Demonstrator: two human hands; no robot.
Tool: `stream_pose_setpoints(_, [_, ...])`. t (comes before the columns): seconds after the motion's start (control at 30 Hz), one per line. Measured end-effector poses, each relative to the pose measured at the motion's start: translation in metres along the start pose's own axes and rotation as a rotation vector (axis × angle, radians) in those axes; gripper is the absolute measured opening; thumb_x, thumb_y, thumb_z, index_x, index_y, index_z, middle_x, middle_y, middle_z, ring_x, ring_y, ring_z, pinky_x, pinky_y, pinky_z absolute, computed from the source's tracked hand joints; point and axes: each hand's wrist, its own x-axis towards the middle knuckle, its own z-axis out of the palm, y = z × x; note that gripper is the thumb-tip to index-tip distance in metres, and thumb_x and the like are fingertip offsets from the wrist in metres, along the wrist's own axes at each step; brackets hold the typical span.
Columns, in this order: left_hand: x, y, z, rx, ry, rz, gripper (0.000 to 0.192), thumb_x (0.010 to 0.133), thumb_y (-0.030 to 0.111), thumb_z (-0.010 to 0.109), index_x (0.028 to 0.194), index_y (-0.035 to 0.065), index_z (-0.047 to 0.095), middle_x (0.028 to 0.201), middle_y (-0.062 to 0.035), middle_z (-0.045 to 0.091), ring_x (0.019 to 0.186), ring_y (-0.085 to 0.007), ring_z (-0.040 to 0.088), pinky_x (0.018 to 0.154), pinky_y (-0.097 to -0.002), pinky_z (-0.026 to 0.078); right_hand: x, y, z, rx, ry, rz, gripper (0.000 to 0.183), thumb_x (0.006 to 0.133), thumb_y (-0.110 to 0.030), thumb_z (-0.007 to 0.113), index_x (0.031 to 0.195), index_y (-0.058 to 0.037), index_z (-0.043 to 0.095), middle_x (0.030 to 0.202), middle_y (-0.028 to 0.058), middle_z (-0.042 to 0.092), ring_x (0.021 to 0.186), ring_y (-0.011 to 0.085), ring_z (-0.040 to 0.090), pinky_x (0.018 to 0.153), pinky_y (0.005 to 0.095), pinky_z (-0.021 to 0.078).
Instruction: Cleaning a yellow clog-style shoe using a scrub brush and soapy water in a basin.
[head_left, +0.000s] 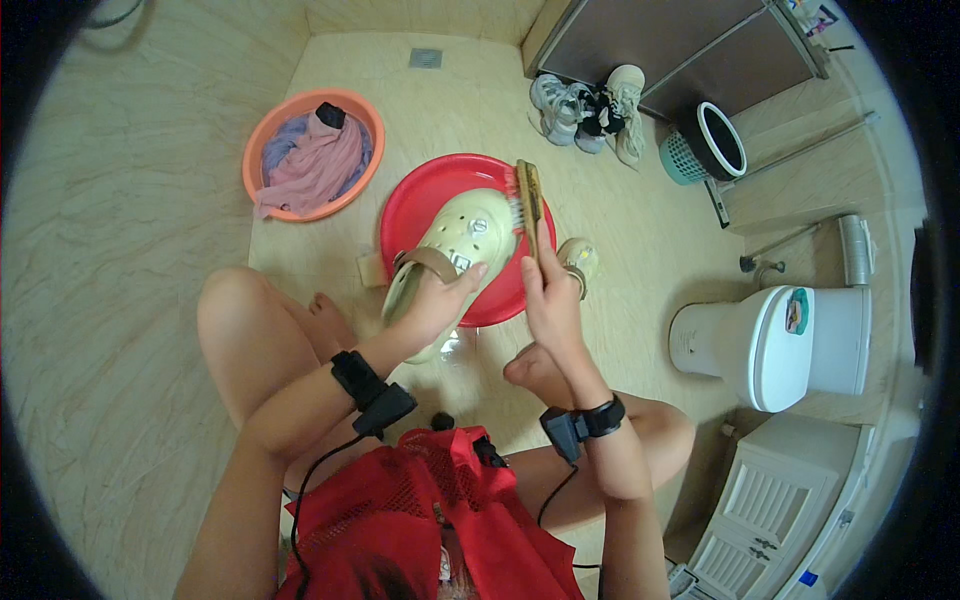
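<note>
My left hand (439, 300) is inside the opening of a pale green clog (469, 225), with the thumb over its edge near the brown heel strap. The clog is held above a red plastic basin (420, 184) on the floor. In my right hand (551, 296) is a wooden-handled scrubbing brush (530, 199), its bristles against or very close to the clog's right side near the toe. A second pale clog (580, 259) lies on the floor just right of the basin. Left of the basin sits a yellowish block (371, 270), perhaps soap.
An orange basin (251, 161) with pink and bluish cloth stands at the upper left. Several shoes (559, 109) are by the cabinet, near a teal basket (681, 159). A toilet (780, 349) and a white louvred cabinet (765, 495) line the right. A floor drain (426, 58) lies beyond.
</note>
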Motion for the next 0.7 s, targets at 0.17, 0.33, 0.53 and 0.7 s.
stream_pose_setpoints(0.17, [-0.001, -0.004, -0.005, 0.298, -0.06, 0.286, 0.038, 0.087, 0.02, 0.061, 0.118, -0.0011, 0.054, 0.118, -0.0191, 0.057, 0.109, -0.0325, 0.054, 0.094, -0.0393, 0.041, 0.006, 0.019, -0.015, 0.182, -0.015, -0.006, 0.049, 0.093, -0.017, 0.05, 0.139, -0.0025, 0.036, 0.064, 0.0112, 0.052, 0.057, 0.0115, 0.044, 0.058, 0.0267, 0.0422])
stream_pose_setpoints(0.33, [-0.003, -0.012, -0.012, 0.642, -0.104, 0.426, 0.041, 0.085, 0.022, 0.063, 0.119, 0.0019, 0.055, 0.12, -0.0183, 0.056, 0.111, -0.0341, 0.051, 0.098, -0.0421, 0.037, 0.011, 0.03, -0.024, 0.28, -0.084, -0.024, 0.049, 0.094, -0.019, 0.051, 0.139, -0.0046, 0.038, 0.068, -0.0046, 0.045, 0.057, 0.0049, 0.033, 0.052, 0.0206, 0.0319])
stream_pose_setpoints(0.53, [-0.004, -0.006, -0.042, 0.799, -0.352, 0.539, 0.041, 0.084, 0.025, 0.064, 0.12, 0.0052, 0.056, 0.126, -0.0173, 0.052, 0.12, -0.0339, 0.045, 0.103, -0.0453, 0.031, 0.007, 0.03, -0.048, 0.33, -0.271, 0.044, 0.051, 0.094, -0.019, 0.052, 0.14, -0.006, 0.037, 0.096, 0.0041, 0.049, 0.081, 0.008, 0.04, 0.072, 0.0236, 0.033])
stream_pose_setpoints(0.7, [-0.006, -0.01, -0.059, 0.806, -0.433, 0.526, 0.043, 0.084, 0.026, 0.064, 0.12, 0.0039, 0.055, 0.124, -0.0173, 0.054, 0.116, -0.0328, 0.048, 0.101, -0.043, 0.035, -0.001, 0.03, -0.037, 0.235, -0.389, 0.21, 0.052, 0.093, -0.017, 0.052, 0.141, -0.0057, 0.035, 0.125, 0.0159, 0.057, 0.107, 0.014, 0.053, 0.095, 0.0287, 0.0388])
